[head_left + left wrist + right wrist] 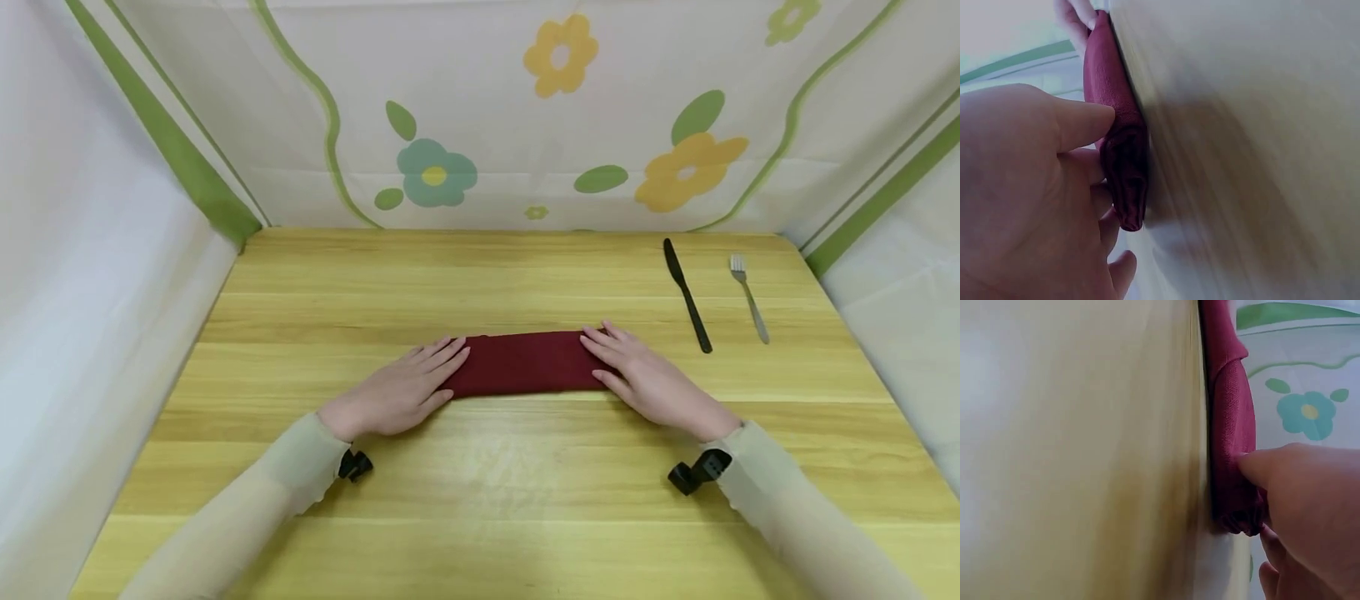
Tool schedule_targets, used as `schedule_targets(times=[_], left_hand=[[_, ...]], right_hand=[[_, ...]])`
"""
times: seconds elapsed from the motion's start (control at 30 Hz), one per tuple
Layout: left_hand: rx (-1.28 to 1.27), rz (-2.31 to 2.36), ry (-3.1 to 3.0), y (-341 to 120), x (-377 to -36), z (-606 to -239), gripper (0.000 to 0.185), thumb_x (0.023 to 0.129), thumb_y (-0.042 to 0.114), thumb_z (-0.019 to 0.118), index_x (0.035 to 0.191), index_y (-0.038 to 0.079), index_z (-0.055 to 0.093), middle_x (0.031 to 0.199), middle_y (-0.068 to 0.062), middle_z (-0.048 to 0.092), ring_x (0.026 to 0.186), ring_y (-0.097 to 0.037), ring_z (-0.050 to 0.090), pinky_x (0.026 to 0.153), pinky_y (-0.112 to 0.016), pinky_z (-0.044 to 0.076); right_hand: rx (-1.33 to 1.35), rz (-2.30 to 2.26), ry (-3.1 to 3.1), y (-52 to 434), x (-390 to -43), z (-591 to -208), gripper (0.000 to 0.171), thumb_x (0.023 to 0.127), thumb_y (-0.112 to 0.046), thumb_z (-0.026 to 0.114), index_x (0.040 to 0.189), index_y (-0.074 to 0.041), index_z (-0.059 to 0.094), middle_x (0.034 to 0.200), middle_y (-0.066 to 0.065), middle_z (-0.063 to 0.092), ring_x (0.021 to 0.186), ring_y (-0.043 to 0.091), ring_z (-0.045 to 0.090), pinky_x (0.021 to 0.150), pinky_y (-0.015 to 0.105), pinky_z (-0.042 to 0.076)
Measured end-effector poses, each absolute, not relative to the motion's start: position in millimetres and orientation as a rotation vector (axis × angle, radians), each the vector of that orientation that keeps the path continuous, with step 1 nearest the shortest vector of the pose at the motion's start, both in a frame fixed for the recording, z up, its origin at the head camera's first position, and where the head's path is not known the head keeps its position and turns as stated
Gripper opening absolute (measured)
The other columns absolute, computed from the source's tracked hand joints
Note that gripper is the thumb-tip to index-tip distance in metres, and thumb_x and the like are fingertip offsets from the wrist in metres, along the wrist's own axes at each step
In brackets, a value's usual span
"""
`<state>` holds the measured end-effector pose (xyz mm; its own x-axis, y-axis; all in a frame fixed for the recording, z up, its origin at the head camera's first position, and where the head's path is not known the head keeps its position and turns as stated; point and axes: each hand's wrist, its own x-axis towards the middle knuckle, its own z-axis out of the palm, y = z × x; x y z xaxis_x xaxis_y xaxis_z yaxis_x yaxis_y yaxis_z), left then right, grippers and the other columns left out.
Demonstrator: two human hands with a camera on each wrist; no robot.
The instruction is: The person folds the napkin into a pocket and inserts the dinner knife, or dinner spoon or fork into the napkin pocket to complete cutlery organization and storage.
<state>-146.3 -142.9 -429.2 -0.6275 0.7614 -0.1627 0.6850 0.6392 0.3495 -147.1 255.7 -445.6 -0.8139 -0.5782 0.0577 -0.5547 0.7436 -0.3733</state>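
Observation:
A dark red cloth [525,364], folded into a long narrow strip of several layers, lies flat across the middle of the wooden table. My left hand [408,387] rests on its left end with fingers stretched out over it. On the opposite end lies my right hand [641,375], its fingers also extended and the thumb near the front edge. The left wrist view shows the thumb of that hand touching the cloth [1110,81] beside the layered fold end. In the right wrist view the thumb presses the cloth [1232,419] close to its gathered end.
A black knife [686,293] lies at the back right of the table [495,483], with a silver fork [748,296] to its right. White curtains with printed flowers [437,172] hang behind and along both sides.

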Motion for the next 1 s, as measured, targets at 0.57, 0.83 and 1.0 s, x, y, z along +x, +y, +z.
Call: schedule_targets(times=[0.57,0.83,1.0], left_hand=[[1.196,0.274,2.511,-109.1,-87.9,-424.3,0.099,0.095,0.079,0.033,0.164,0.010,0.013,0.170,-0.006,0.003,0.154,-0.026,-0.003,0.122,-0.047,0.004],[1.319,0.436,2.480,-94.0,-85.8,-428.8,0.100,0.095,0.077,0.040,0.163,0.007,0.018,0.169,-0.007,0.010,0.154,-0.023,0.003,0.123,-0.044,0.004],[1.324,0.420,2.534,-97.5,-104.5,-430.1,0.085,0.103,0.065,0.040,0.164,0.010,0.018,0.170,-0.004,0.008,0.154,-0.023,0.002,0.123,-0.044,0.004]], right_hand=[[-1.050,-0.435,2.929,239.3,-241.1,-436.8,0.051,0.102,-0.006,0.061,0.152,-0.017,0.052,0.161,0.018,0.033,0.150,0.043,0.019,0.115,0.059,0.027],[-1.005,-0.510,2.946,228.8,-249.4,-434.9,0.050,0.103,-0.007,0.061,0.152,-0.014,0.052,0.160,0.018,0.035,0.150,0.043,0.020,0.116,0.059,0.025],[-0.956,-0.606,2.908,221.4,-230.0,-429.7,0.058,0.107,-0.028,0.057,0.157,-0.005,0.039,0.163,0.019,0.028,0.151,0.042,0.015,0.119,0.056,0.017]])
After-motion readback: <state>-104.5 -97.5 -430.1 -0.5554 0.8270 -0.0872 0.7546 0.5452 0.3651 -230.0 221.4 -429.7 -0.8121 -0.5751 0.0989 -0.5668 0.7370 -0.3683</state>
